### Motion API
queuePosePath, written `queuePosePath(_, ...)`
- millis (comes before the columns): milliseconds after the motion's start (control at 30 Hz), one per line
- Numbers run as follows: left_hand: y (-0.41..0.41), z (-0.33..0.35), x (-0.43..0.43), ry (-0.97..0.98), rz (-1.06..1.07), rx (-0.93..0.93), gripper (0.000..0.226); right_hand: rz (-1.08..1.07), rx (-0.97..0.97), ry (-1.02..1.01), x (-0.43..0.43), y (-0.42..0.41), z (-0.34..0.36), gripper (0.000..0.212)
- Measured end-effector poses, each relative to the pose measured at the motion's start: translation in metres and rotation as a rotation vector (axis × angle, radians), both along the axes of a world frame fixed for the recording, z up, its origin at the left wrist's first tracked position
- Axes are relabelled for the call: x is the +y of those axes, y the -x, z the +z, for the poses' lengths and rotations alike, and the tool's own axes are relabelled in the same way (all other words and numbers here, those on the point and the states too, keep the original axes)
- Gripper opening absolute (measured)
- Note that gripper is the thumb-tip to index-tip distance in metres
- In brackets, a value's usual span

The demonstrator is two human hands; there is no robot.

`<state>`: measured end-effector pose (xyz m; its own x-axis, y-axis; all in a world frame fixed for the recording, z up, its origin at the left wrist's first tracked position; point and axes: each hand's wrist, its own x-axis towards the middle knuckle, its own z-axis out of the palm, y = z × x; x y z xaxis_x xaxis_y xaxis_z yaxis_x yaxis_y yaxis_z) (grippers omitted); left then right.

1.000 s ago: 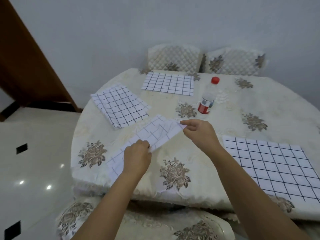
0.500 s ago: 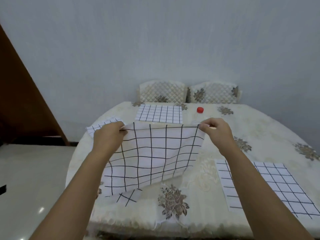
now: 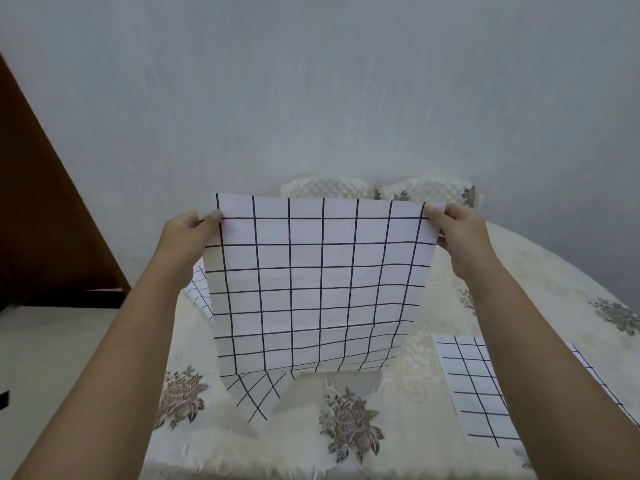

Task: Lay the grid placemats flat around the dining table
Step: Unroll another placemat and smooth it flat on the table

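Observation:
A white placemat with a black grid hangs upright in front of me above the round dining table. My left hand pinches its top left corner and my right hand pinches its top right corner. Its bottom edge curls onto the floral tablecloth, and one lower corner lies folded toward me. Another grid placemat lies flat on the table to the right, partly under my right forearm. A third placemat peeks out behind the held one on the left.
Two quilted cream chair backs stand against the grey wall behind the table. A dark wooden panel slopes down at the left, above a pale tiled floor. The table's near edge runs along the bottom of the view.
The folded placemat that lay on the table has been unfolded and lifted by its top corners. It now hangs higher and more fully spread, hiding the far placemat and the bottle.

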<state>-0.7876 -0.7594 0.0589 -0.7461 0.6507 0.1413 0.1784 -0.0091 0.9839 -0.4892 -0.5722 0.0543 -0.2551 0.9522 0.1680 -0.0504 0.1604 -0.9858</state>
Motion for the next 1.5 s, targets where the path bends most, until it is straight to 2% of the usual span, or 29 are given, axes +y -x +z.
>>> queuePosePath(133,0.001,0.01,0.019,-0.064,-0.019,-0.113,0.019,-0.026,0.073,0.039,0.014,0.009,0.015,0.014)
queuePosePath(300,0.012,0.033,0.048,-0.109,-0.012,-0.167,0.011,-0.04,0.206,0.037,0.035,0.021,0.042,0.02)
queuePosePath(400,0.019,0.045,0.062,-0.126,0.051,-0.172,0.024,-0.045,0.229,0.03,0.045,0.028,0.054,0.022)
queuePosePath(467,0.018,0.051,0.067,-0.122,0.047,-0.132,0.016,-0.066,0.22,0.018,0.05,0.029,0.06,0.024)
queuePosePath(600,0.012,0.053,0.064,-0.158,0.021,-0.063,0.022,-0.115,0.108,-0.065,0.06,0.023,0.062,0.028)
queuePosePath(867,0.002,0.014,0.033,-0.097,0.056,-0.042,0.02,-0.074,-0.065,-0.063,0.046,0.006,0.031,0.034)
queuePosePath(1133,-0.014,-0.043,-0.007,0.043,0.01,0.038,0.028,-0.059,-0.121,0.005,0.012,-0.032,-0.027,0.024)
queuePosePath(1267,-0.02,-0.073,-0.031,0.067,-0.013,0.054,0.027,-0.041,-0.122,-0.003,-0.013,-0.049,-0.045,0.03)
queuePosePath(1433,-0.031,-0.107,-0.056,0.123,-0.068,0.032,0.044,-0.01,-0.158,0.04,-0.031,-0.066,-0.069,0.027)
queuePosePath(1500,-0.036,-0.116,-0.064,0.132,-0.057,0.004,0.041,0.003,-0.172,0.064,-0.037,-0.07,-0.079,0.026)
